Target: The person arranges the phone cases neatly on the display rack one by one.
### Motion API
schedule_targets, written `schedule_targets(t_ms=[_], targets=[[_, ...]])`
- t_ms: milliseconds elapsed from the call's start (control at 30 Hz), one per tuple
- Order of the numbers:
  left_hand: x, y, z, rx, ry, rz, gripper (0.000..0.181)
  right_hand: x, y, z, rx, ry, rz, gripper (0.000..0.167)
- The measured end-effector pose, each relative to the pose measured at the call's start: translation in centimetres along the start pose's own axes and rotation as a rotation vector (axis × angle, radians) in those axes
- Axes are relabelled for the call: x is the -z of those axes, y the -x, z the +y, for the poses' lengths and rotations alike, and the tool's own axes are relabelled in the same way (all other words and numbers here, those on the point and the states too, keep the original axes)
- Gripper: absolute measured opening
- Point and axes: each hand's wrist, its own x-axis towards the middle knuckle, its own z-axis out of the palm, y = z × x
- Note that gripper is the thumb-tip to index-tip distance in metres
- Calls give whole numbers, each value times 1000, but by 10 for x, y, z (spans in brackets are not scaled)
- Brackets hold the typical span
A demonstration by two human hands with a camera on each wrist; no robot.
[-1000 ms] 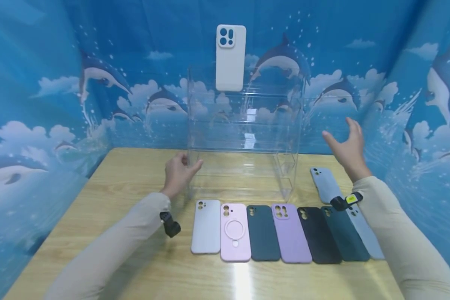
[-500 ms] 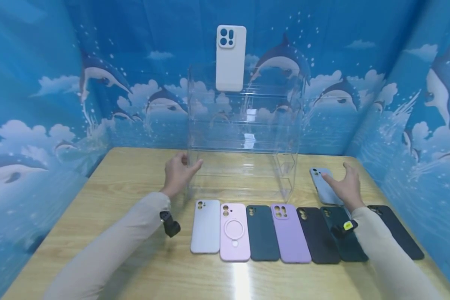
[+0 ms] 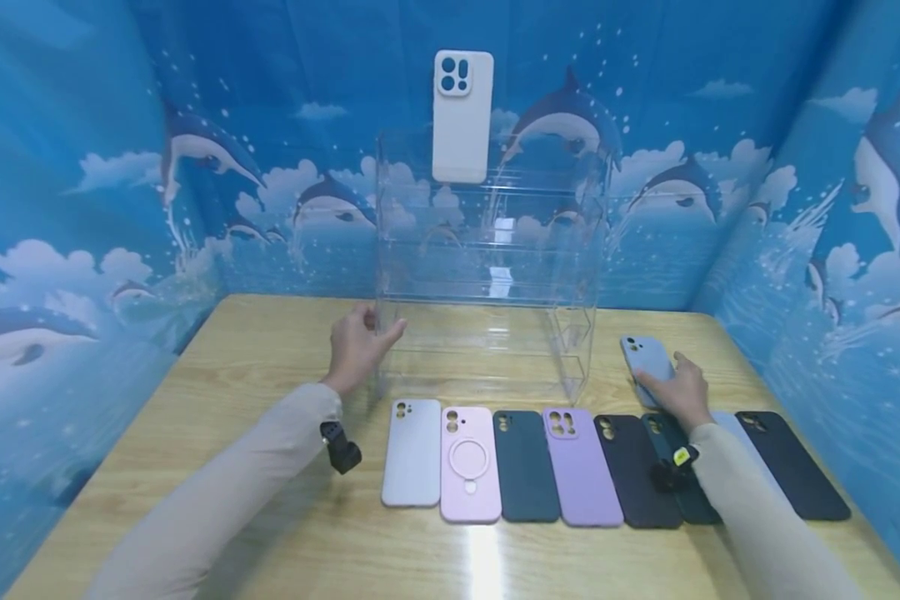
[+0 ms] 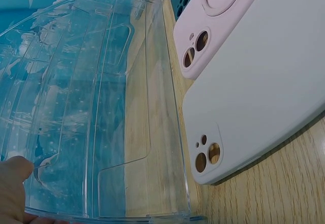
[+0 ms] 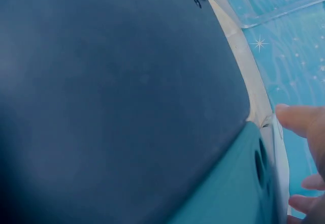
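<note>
My left hand (image 3: 356,346) holds the left side of a clear tiered display rack (image 3: 495,304); in the left wrist view its thumb (image 4: 19,167) lies against the clear panel. My right hand (image 3: 686,396) is down at a light blue phone case (image 3: 647,354) lying right of the rack, thumb at its left edge and fingers at its right edge. The hand hides the case's lower right part. On the rack's top tier a white phone case (image 3: 461,125) stands upright. In the right wrist view, a dark phone case (image 5: 127,92) fills most of the frame.
A row of cases lies before the rack: silvery white (image 3: 412,458), pink with a ring (image 3: 471,492), dark green (image 3: 527,467), purple (image 3: 585,475), black (image 3: 637,475), and more at right, ending with another black case (image 3: 791,462). Dolphin-print curtains (image 3: 270,100) surround the wooden table (image 3: 270,500).
My right hand has come down from the air beside the rack to the light blue case, its fingers now at the case's edges. The left hand and the rack have stayed put.
</note>
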Motion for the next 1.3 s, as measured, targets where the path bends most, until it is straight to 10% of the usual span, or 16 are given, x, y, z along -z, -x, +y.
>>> schedule_targets(t_ms=[667, 1300], targets=[[-1, 1, 3, -2, 4, -7, 41, -9, -3, -10, -60, 133, 17, 82], [0, 0, 0, -12, -8, -1, 44, 38, -9, -77, 158, -60, 163, 79]])
